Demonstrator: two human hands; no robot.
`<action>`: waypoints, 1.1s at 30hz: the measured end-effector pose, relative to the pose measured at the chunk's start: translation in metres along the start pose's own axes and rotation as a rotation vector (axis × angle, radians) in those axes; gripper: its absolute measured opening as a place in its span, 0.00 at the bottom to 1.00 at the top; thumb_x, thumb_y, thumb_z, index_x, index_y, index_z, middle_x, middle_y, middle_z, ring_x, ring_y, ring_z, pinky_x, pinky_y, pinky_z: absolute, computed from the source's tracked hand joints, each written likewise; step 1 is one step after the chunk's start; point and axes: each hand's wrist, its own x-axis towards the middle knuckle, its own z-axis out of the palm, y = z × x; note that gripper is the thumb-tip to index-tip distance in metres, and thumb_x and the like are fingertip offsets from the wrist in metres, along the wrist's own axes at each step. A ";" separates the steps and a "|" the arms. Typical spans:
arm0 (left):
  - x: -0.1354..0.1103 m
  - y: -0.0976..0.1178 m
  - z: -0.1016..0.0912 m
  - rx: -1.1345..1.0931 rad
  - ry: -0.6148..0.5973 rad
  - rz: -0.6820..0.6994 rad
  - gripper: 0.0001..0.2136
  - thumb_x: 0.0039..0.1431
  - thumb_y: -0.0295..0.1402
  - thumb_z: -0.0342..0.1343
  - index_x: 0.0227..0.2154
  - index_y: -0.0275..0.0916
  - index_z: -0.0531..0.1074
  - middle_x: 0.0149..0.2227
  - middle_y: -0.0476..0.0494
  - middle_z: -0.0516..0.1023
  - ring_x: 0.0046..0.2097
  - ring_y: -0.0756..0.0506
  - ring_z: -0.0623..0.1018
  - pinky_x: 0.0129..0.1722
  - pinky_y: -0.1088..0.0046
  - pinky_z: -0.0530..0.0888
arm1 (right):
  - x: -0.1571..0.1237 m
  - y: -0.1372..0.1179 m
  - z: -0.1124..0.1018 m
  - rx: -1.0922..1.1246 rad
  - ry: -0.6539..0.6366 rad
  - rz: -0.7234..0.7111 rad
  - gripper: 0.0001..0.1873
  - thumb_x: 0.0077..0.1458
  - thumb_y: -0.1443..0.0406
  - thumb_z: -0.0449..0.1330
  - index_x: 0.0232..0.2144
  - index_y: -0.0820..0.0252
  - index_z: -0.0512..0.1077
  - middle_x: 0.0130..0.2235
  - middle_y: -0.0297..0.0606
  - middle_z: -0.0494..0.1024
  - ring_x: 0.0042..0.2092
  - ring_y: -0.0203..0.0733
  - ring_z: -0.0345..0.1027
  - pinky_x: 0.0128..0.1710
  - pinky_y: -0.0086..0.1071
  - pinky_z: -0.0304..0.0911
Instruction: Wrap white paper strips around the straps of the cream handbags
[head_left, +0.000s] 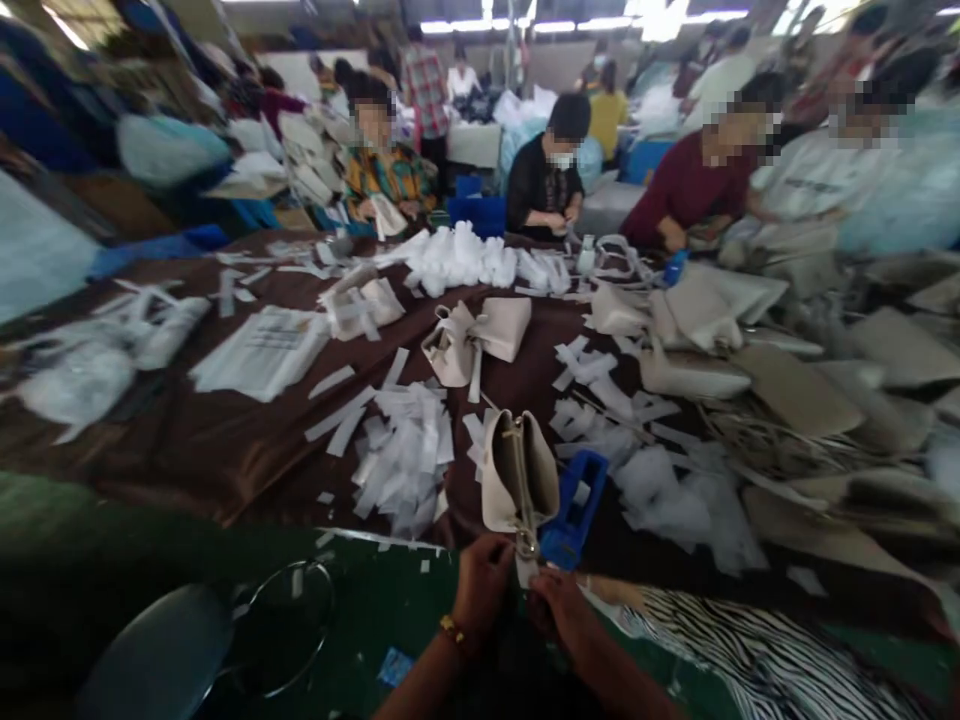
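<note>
At the table (225,450), left hand (480,585) and right hand (559,605) seemingly pinch the cream bag (517,475) by its near end.

Where the left hand (480,590) and right hand (561,605) meet the cream leather bag (517,480), blur hides the fingers' hold. Both forearms are cut off at the frame's bottom edge.

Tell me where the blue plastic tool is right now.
In the head view, the blue tool lies near the front edge of the brown table, just right of the cream bag and just beyond the right hand.
</note>
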 end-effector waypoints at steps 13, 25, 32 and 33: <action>-0.018 0.000 -0.026 0.607 -0.232 0.591 0.10 0.59 0.32 0.47 0.29 0.38 0.72 0.30 0.46 0.73 0.31 0.51 0.73 0.31 0.79 0.69 | 0.000 -0.010 0.009 -0.097 -0.095 -0.133 0.17 0.46 0.53 0.48 0.18 0.60 0.58 0.19 0.28 0.53 0.22 0.30 0.45 0.22 0.28 0.43; 0.015 -0.011 -0.015 -0.116 -0.021 -0.091 0.12 0.48 0.43 0.51 0.23 0.37 0.65 0.20 0.53 0.65 0.22 0.52 0.65 0.23 0.75 0.63 | -0.011 -0.013 0.006 -0.154 -0.202 -0.188 0.17 0.51 0.56 0.47 0.17 0.59 0.55 0.18 0.28 0.54 0.22 0.31 0.47 0.22 0.29 0.41; 0.005 -0.023 -0.002 -0.340 -0.094 -0.292 0.19 0.40 0.49 0.58 0.25 0.36 0.65 0.20 0.53 0.68 0.22 0.52 0.68 0.23 0.76 0.64 | -0.038 -0.015 0.022 0.311 -0.370 -0.016 0.20 0.48 0.50 0.52 0.20 0.60 0.61 0.17 0.28 0.58 0.18 0.29 0.48 0.19 0.26 0.42; 0.002 -0.019 0.000 -0.364 -0.093 -0.329 0.19 0.43 0.49 0.55 0.27 0.36 0.65 0.22 0.51 0.70 0.23 0.51 0.71 0.24 0.76 0.65 | -0.044 -0.015 0.025 0.285 -0.415 -0.004 0.22 0.47 0.48 0.52 0.20 0.60 0.62 0.17 0.28 0.58 0.18 0.28 0.46 0.18 0.26 0.40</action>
